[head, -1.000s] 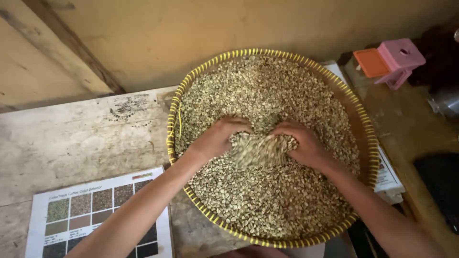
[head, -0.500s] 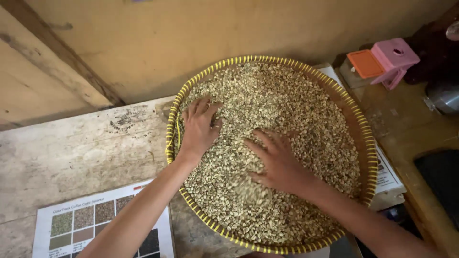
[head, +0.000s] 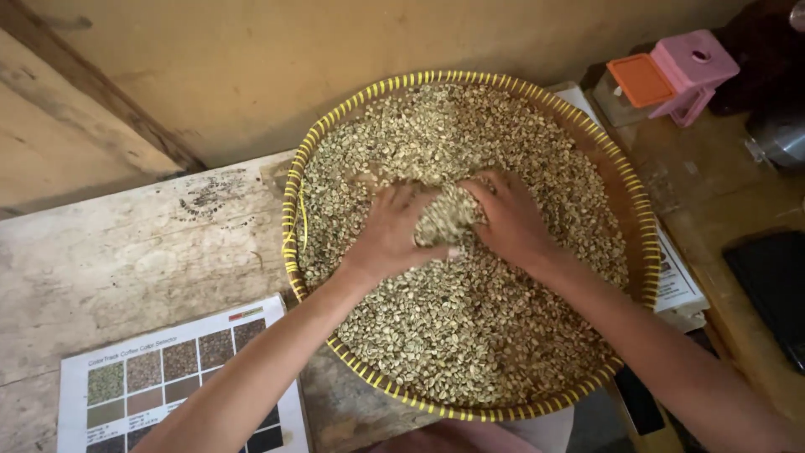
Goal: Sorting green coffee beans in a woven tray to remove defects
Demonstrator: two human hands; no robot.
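Note:
A round woven tray with a yellow-wrapped rim (head: 295,176) rests on a worn wooden table and holds a deep layer of pale green coffee beans (head: 470,327). Both of my hands are in the middle of the tray. My left hand (head: 392,235) and my right hand (head: 509,220) are cupped toward each other, pressing a heap of beans (head: 449,216) between them. The fingers of both hands are curled into the beans.
A printed chart of colour swatches (head: 168,386) lies on the table at the lower left. A pink and orange plastic object (head: 675,71) stands at the upper right. White papers (head: 675,285) stick out under the tray's right side. A wall runs behind.
Half a second ago my hands lay flat and apart on the beans. They have come together at the tray's centre and gathered a heap between them.

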